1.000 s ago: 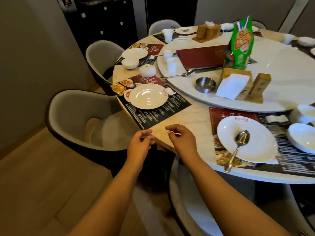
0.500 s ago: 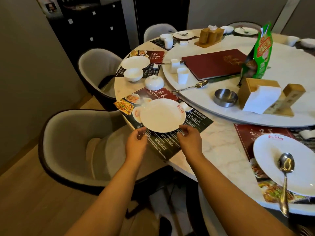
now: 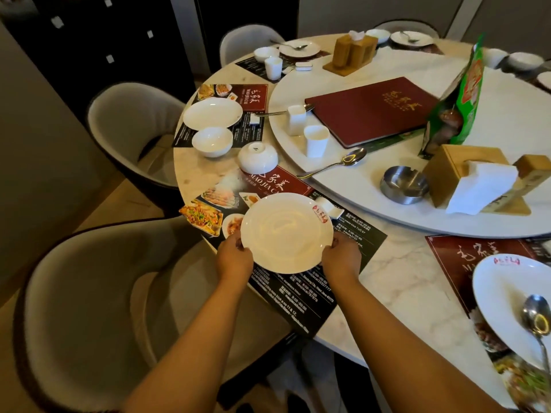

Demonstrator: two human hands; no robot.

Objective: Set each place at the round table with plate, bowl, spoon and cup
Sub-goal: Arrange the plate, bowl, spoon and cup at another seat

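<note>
The round table [image 3: 402,281] is carrying a printed placemat [image 3: 298,293] at its near edge, and a white plate [image 3: 286,232] (red logo on its rim) is sitting over that mat. The left hand [image 3: 234,259] and right hand [image 3: 341,259] are each gripping opposite rims, fingers curled round the plate's edge.

Plate [image 3: 286,232] on placemat [image 3: 301,281]; upturned bowl [image 3: 258,158] behind; spoon [image 3: 334,163] on turntable [image 3: 447,216]

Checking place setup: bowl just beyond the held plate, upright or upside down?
Upside down: the bowl rests rim-down on the table, foot ring and base mark facing up.
</note>
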